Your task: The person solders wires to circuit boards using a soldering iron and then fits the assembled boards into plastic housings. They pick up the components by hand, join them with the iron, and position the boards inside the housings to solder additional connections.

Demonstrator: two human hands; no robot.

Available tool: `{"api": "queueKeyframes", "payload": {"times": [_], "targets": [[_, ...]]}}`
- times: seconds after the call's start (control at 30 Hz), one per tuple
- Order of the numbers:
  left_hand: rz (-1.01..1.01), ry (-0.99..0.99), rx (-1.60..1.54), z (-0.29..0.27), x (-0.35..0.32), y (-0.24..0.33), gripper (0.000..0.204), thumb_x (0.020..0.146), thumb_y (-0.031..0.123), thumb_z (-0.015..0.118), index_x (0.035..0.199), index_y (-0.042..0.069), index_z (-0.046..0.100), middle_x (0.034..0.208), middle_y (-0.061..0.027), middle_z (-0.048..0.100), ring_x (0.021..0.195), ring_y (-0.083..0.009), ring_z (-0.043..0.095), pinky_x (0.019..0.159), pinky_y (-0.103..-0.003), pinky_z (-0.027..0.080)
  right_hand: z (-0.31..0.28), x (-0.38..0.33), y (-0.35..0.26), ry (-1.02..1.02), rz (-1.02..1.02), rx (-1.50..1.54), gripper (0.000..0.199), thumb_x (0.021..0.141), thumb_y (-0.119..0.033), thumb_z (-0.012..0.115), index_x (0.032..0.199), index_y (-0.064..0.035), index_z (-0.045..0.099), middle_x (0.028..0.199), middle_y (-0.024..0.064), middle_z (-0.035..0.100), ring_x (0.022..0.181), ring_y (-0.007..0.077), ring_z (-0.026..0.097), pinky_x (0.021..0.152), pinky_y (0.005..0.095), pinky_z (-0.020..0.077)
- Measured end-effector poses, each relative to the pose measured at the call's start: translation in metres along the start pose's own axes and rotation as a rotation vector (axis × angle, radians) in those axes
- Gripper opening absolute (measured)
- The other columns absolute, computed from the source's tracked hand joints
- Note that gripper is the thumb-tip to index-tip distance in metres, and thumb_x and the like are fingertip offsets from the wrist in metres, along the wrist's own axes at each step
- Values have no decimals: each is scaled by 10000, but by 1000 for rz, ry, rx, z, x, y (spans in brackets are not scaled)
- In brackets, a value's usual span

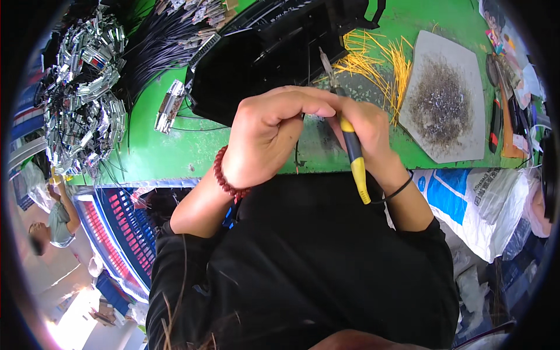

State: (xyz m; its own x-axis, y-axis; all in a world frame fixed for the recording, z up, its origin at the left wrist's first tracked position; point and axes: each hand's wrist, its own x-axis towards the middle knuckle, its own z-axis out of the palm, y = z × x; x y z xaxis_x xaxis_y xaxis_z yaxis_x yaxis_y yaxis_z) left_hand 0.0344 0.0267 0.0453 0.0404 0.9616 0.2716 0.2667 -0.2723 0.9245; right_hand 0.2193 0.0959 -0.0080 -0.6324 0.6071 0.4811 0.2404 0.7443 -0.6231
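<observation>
Bare green table [175,149] left of hands; black tray [262,58] blocks beyond.

Left hand [265,137] curls shut over w/e it pinches; the part inside can't be told. Soldering iron [352,146]: mid-handle hidden by right hand [367,131], tip too small to judge contact. Heap of metal connectors [87,93] at far left cut off by the dark rim. Tools at far right [501,111] blurred.
</observation>
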Motion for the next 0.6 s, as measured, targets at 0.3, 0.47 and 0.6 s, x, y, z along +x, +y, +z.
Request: {"api": "queueKeyframes", "payload": {"times": [0.3, 0.47, 0.6], "targets": [[48, 98, 148, 13, -3, -8, 256, 750, -184, 572, 898, -17, 699, 1000, -138, 721, 917, -234, 704, 784, -290, 554, -14, -25, -16, 109, 237, 612, 263, 864, -8, 691, 1089, -15, 555, 828, 101, 674, 718, 140, 676, 623, 262, 536], [138, 162, 261, 16, -2, -14, 257, 706, -174, 613, 877, -1, 696, 946, -127, 722, 868, -254, 710, 733, -297, 576, -8, -35, -20, 227, 268, 699, 294, 828, 29, 702, 1078, -2, 550, 839, 109, 683, 723, 146, 683, 639, 245, 544], [147, 165, 266, 13, -4, -16, 264, 702, -180, 610, 876, -2, 697, 939, -128, 721, 858, -252, 709, 726, -294, 577, -18, -32, -19, 92, 123, 533, 339, 882, 44, 631, 1154, -5, 435, 894, 172, 661, 778, 194, 668, 699, 293, 546]]}}
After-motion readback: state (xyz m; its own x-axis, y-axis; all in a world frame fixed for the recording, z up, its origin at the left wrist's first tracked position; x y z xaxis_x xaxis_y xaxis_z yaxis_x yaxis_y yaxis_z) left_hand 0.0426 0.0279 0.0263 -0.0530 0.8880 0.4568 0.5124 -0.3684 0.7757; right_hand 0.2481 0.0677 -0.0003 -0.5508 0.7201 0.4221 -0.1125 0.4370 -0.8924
